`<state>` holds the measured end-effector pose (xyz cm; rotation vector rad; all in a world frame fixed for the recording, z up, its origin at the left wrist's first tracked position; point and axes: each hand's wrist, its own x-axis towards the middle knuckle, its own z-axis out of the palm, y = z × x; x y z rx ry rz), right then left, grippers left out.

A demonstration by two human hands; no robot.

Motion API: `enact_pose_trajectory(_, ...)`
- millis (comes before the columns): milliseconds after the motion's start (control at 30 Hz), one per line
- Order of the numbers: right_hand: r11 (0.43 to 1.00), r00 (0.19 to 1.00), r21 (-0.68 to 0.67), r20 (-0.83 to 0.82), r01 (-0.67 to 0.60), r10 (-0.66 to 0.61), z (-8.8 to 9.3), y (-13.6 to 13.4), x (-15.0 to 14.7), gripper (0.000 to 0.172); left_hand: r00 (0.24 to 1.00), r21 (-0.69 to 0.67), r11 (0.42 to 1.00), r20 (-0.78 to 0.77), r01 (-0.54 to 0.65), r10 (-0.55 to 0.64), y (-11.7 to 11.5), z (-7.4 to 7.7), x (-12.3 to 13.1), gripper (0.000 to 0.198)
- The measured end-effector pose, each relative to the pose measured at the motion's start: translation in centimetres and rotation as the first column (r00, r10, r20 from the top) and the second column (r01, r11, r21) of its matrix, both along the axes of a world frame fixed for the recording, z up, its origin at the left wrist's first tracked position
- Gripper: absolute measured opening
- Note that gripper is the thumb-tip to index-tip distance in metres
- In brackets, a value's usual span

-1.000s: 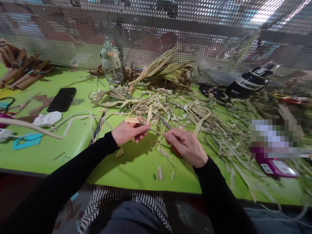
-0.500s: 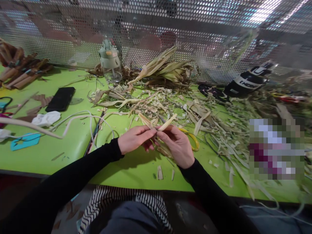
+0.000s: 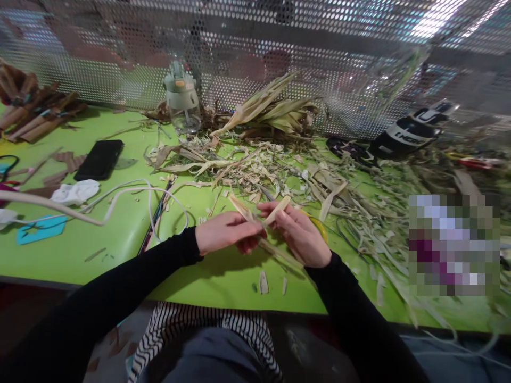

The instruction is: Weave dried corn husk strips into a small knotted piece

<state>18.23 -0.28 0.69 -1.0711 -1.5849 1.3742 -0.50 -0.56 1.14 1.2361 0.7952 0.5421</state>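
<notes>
Dried corn husk strips (image 3: 242, 206) are crossed in a V between my two hands, over the front middle of the green table (image 3: 223, 287). My left hand (image 3: 225, 232) is closed, pinching the strips where they meet. Closed too, my right hand (image 3: 301, 234) has its thumb and fingers on the right-hand strip (image 3: 278, 209). A longer tail of husk (image 3: 281, 253) slants down to the right beneath the hands. Fingers hide part of the join. Just behind my right hand, a yellow looped handle (image 3: 320, 229) lies on the table, partly covered.
Husk scraps (image 3: 255, 170) and a dry husk bundle (image 3: 275, 109) lie ahead, by a drinking bottle (image 3: 182, 101). A phone (image 3: 99, 160), white cable (image 3: 115, 202) and brown bundles (image 3: 35, 109) are leftward. A black bottle (image 3: 407, 133) leans at the right, against perforated metal mesh (image 3: 239, 58).
My right hand has moved slightly right and its fingers have shifted along the right strip. Both hands sit a little lower. The husk tail below now extends further right.
</notes>
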Motion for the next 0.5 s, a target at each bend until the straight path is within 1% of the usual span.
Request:
enact_pose_trajectory(33, 0.999, 0.998, 0.033, 0.057, -0.031, 0.029, 0.2, 0.1, 0.1, 0.033, 0.998, 0.058, 0.998, -0.057, 0.035, -0.032, -0.2, 0.0, 0.1, 0.037)
enact_pose_trajectory(100, 0.993, 0.99, 0.098, 0.13, -0.064, 0.051, 0.5, 0.1, 0.2, 0.024, 0.984, 0.173, 0.981, -0.172, 0.083, -0.053, -0.6, -0.2, 0.4, 0.035)
enact_pose_trajectory(167, 0.989, 0.99, 0.132, 0.129, -0.069, 0.052, 0.7, 0.1, 0.1, 0.019, 0.972, 0.24, 0.966, -0.231, 0.096, -0.039, -0.9, -0.3, 0.7, 0.035)
enact_pose_trajectory(267, 0.984, 0.987, 0.141, 0.137, -0.104, 0.084, 0.8, -0.1, -0.1, 0.018, 0.966, 0.327, 0.94, -0.257, 0.097, -0.01, -1.2, -0.4, 0.9, 0.03)
enact_pose_trajectory(333, 0.981, 0.98, 0.141, 0.167, -0.133, 0.109, 0.9, -0.2, -0.3, 0.018, 0.943, 0.384, 0.917, -0.331, 0.11, 0.026, -1.3, -0.3, 1.0, 0.03)
enact_pose_trajectory(367, 0.983, 0.981, 0.137, 0.165, -0.124, 0.101, 0.9, -0.3, -0.4, 0.017, 0.927, 0.385, 0.915, -0.373, 0.123, 0.032, -1.3, -0.2, 1.0, 0.031)
enact_pose_trajectory(433, 0.992, 0.992, 0.109, 0.114, -0.069, 0.057, 0.8, -0.5, -0.6, 0.019, 0.912, 0.327, 0.934, -0.41, 0.147, 0.0, -1.4, -0.1, 1.0, 0.033)
enact_pose_trajectory(500, 0.999, 0.999, 0.048, 0.029, -0.015, 0.014, 0.7, -0.8, -0.8, 0.023, 0.933, 0.239, 0.956, -0.352, 0.167, -0.075, -1.4, -0.2, 1.0, 0.032)
